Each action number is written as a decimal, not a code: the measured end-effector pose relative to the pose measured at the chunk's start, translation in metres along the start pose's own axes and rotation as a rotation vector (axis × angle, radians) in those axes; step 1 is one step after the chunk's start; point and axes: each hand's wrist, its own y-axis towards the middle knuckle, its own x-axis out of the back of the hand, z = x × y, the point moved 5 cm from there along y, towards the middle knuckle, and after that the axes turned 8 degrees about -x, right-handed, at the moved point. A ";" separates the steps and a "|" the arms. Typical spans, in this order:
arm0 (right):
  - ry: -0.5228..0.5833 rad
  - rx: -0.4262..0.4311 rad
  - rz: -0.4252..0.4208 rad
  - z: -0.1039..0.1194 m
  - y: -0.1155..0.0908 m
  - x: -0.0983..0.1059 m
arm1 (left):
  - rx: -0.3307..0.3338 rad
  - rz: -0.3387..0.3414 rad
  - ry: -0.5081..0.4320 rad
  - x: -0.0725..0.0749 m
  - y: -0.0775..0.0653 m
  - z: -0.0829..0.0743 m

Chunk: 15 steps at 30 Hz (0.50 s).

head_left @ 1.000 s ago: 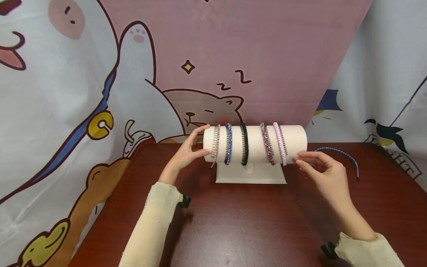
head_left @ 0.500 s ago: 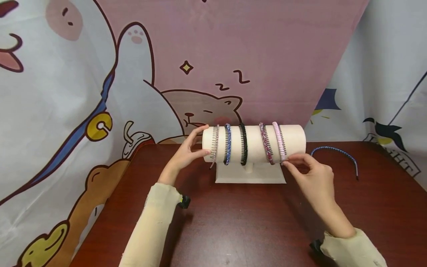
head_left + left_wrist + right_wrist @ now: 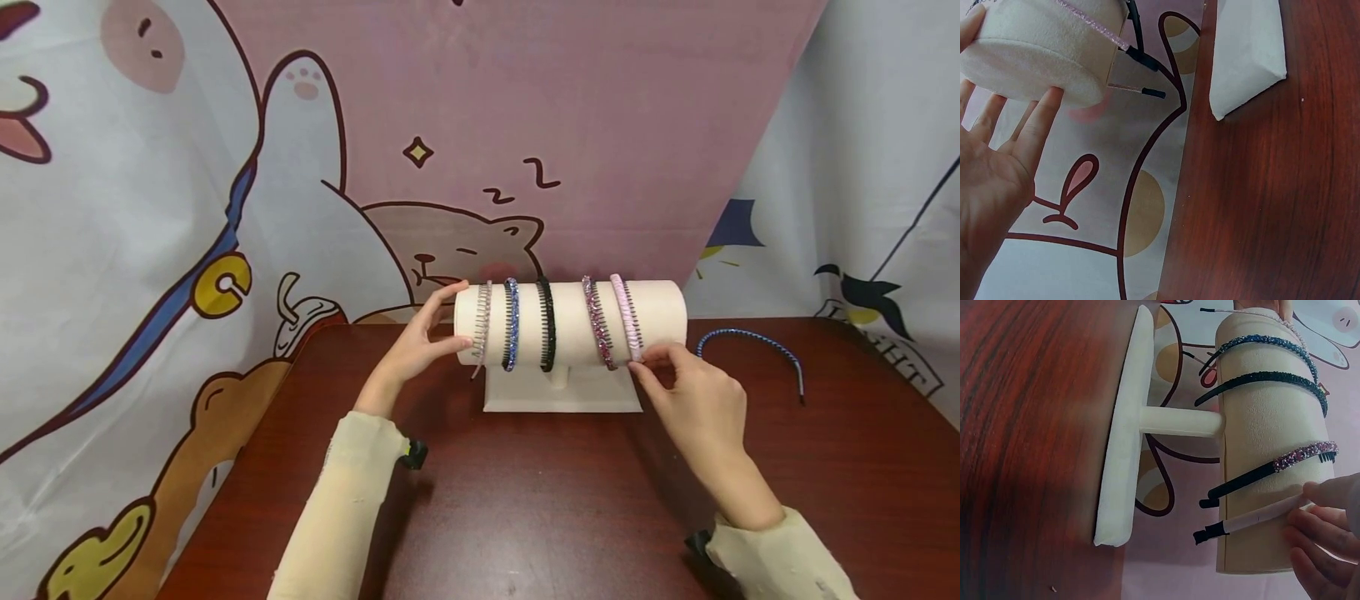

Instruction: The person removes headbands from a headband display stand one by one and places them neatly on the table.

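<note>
A cream roll-shaped headband stand lies sideways on its post and flat base, carrying several headbands. My left hand steadies its left end; straight fingers touch the end face in the left wrist view. At the right end, my right hand pinches the lower part of a pale pink headband between thumb and fingers. Left of that sits a glittery pink-purple headband. Farther left come a black headband, a blue glitter one and a thin pale toothed one.
A blue braided headband lies on the dark red wooden table, to the right behind my right hand. A cartoon-printed cloth hangs behind and beside the table.
My right hand has moved left along the stand, from its right end to the pale pink headband, and now pinches it. The left hand stays at the left end.
</note>
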 end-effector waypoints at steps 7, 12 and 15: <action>-0.025 0.016 -0.006 0.001 -0.001 0.000 | -0.017 0.002 -0.001 -0.001 0.000 0.000; -0.024 0.007 -0.007 0.000 0.001 0.001 | -0.007 -0.003 -0.009 0.000 0.001 0.001; -0.014 -0.013 -0.007 -0.003 0.002 0.003 | -0.001 -0.005 -0.012 -0.001 0.001 -0.001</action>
